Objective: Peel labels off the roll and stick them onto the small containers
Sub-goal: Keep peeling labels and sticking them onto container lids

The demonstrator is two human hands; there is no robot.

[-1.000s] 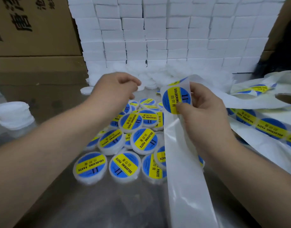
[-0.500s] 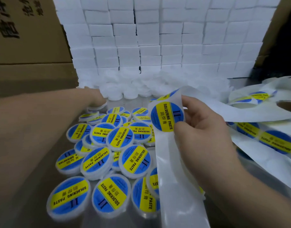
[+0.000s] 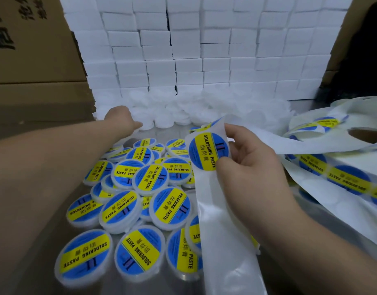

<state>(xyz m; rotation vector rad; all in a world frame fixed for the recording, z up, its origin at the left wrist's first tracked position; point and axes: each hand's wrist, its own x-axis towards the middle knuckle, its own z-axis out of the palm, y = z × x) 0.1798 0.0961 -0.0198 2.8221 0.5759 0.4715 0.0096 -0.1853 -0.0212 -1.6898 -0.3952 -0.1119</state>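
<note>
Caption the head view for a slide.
Left hand reaches to unlabelled white containers; right hand pinches a soldering paste label on backing strip.

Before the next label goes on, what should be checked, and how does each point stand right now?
1. Next label sits whole on the backing strip: ok.
2. Right hand pinches the strip at the label: ok.
3. Label's edge lifted for peeling: cannot tell.
4. Left hand is at the blank containers: ok.
5. Left hand has one blank container in its grip: cannot tell.
</note>
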